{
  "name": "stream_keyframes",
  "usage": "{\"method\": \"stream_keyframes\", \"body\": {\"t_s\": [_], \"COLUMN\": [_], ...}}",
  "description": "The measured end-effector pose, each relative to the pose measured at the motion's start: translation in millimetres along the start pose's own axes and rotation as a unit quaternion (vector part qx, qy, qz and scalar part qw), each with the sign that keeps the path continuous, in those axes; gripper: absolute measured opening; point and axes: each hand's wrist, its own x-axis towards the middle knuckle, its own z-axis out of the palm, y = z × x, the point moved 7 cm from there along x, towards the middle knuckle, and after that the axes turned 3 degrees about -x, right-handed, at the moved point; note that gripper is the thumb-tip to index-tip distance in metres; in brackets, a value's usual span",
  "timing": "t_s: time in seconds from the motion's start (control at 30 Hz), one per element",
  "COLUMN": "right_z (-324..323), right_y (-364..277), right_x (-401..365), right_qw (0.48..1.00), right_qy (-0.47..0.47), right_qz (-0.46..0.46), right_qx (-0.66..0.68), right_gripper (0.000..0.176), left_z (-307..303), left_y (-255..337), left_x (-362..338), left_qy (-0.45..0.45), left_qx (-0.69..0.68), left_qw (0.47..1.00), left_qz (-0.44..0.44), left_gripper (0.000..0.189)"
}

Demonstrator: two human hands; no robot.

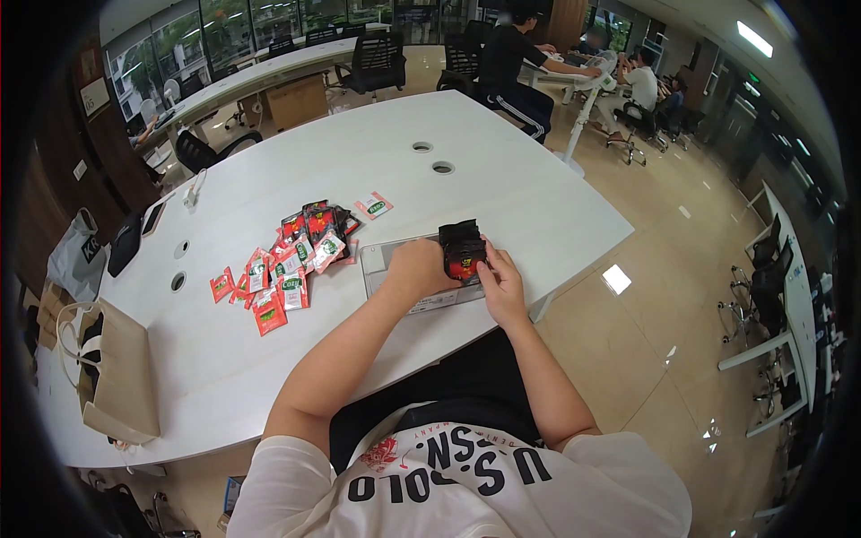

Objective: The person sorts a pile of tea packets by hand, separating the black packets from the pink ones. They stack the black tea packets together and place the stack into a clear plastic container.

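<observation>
A: Both hands are closed on one thing. The left grip [420, 269] and the right grip [502, 285] press a stack of black sachets [462, 251] from opposite sides, fingers curled round it.

B: Where is it?

A: It stands upright over the right end of the clear tray [381, 260], at the near right of the white counter [359, 161]. I cannot tell whether its lower edge touches the tray.

B: Why two hands?

A: Loose packets slide, I'd judge. Pressure from both sides keeps them squared as one block.

B: How does it look?

A: The wrappers are glossy black with a red patch on the near face, edges roughly flush. Similar ones lie among the red and green packets [282, 264] scattered left of the tray, within easy reach. One lone packet [374, 206] sits just beyond.
</observation>
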Motion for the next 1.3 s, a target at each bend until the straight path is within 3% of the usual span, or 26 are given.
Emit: {"method": "stream_keyframes", "body": {"t_s": [0.3, 0.8, 1.2, 1.3], "right_z": [5, 1, 0, -1], "right_y": [3, -3, 0, 11], "right_x": [0, -5, -3, 0], "right_qw": [0.998, 0.997, 1.000, 0.999], "right_qy": [-0.035, -0.005, -0.014, -0.005], "right_qz": [-0.033, -0.054, -0.018, -0.035], "right_qx": [-0.029, -0.052, 0.004, 0.021], "right_gripper": [0.059, 0.051, 0.053, 0.060], "left_z": [0, 4, -2, -7], "left_y": [1, 0, 1, 2], "left_x": [-2, 0, -2, -4], "left_qy": [0.013, 0.017, 0.020, 0.008], "left_qx": [0.002, 0.038, 0.018, 0.021], "left_qw": [1.000, 0.999, 1.000, 1.000], "left_qz": [0.024, 0.025, 0.001, 0.000], "left_gripper": [0.056, 0.061, 0.063, 0.062]}}
